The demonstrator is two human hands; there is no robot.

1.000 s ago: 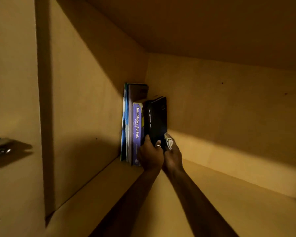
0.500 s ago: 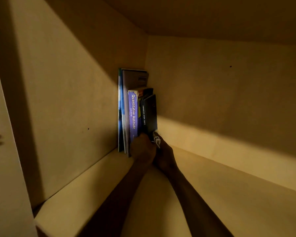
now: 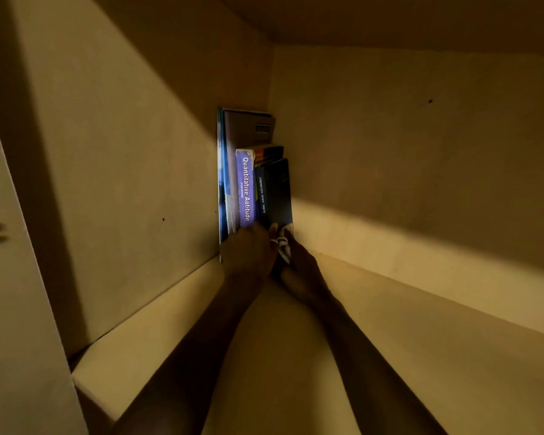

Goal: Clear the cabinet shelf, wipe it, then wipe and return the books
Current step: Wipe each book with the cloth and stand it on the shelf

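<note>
Head view: the books (image 3: pixel 255 183) stood upright in the shelf (image 3: pixel 390 324) corner against the left wall (image 3: pixel 123 183). The left hand (image 3: pixel 248 252) pressed their lower spines; the right hand (image 3: pixel 299 262) pinched a white cloth (image 3: pixel 284 244) beside the dark book (image 3: pixel 278 193). Its grip on that book could not be told. They looked stiff, fairly light, best taken by the spines.

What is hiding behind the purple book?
Behind the purple Quantitative Aptitude book, toward the cabinet's side wall, stand a taller grey-brown book and a thin blue one. Their lower parts are covered by the left hand, so little more shows.
</note>
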